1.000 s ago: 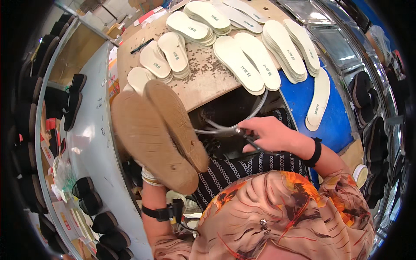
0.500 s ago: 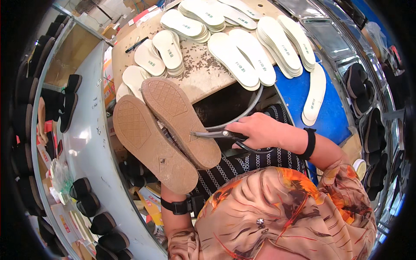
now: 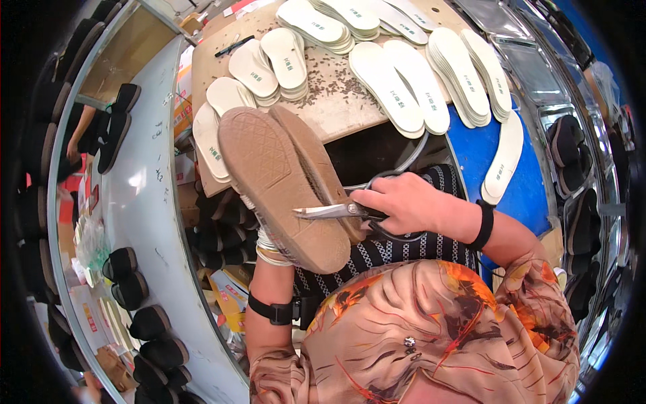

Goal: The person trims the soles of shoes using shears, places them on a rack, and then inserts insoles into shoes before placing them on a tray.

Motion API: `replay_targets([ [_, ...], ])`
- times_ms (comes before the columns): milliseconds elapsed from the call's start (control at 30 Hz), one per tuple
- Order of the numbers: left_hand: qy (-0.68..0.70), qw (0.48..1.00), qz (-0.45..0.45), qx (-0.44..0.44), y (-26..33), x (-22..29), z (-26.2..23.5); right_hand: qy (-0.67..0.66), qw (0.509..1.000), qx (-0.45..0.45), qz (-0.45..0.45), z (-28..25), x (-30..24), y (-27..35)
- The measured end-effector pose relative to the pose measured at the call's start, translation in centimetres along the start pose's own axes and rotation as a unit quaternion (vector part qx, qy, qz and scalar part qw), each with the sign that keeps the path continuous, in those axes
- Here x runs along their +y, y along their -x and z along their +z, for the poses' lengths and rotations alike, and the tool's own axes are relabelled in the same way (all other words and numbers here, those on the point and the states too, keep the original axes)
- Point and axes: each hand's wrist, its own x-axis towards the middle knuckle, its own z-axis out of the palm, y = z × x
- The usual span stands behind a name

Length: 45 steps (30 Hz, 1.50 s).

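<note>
While the left hand (image 3: 264, 244) clamps two stiff, light tan sandals (image 3: 282, 185) underneath, right hand (image 3: 402, 204) fingers close around scissors (image 3: 343, 211) by the bench edge (image 3: 350, 124).

Two tan shoes (image 3: 289, 182), soles up, held together. One pair of scissors (image 3: 350, 211). One black pen (image 3: 234, 46) on the wooden table (image 3: 336, 111). Cream insoles (image 3: 397, 84) on the table: about eight stacks or pairs; sheets per stack can't be counted. One single insole (image 3: 501, 158) on the blue surface (image 3: 531, 195). Two black wristbands (image 3: 272, 311). Black shoes (image 3: 145, 323) at left: at least ten.
</note>
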Motion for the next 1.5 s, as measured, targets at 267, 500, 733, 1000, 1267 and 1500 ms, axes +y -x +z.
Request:
replay_targets([
  [267,-0.378,0.914,0.147,0.031,-4.6,-0.7,1.6,-0.291,0.918,0.104,0.249,1.2,1.7,4.6],
  [500,-0.864,0.453,0.209,0.067,-3.1,-1.8,6.0,-0.426,0.791,0.081,0.432,0.5,3.4,7.5],
  [733,-0.784,0.462,0.408,-0.075,2.2,-4.5,10.6,-0.321,0.843,0.093,0.422,1.7,3.7,9.6],
  [1000,-0.834,0.422,0.343,-0.096,-1.4,-7.3,8.6,-0.200,0.892,0.041,0.403,2.9,2.6,10.5],
  [1267,-0.646,0.717,0.228,-0.130,-3.4,-4.7,5.8,-0.064,0.958,0.083,0.267,5.4,2.3,9.9],
  [1500,-0.703,0.596,0.354,-0.158,-1.9,-4.8,7.2,0.078,0.968,0.106,0.212,6.0,2.7,8.0],
])
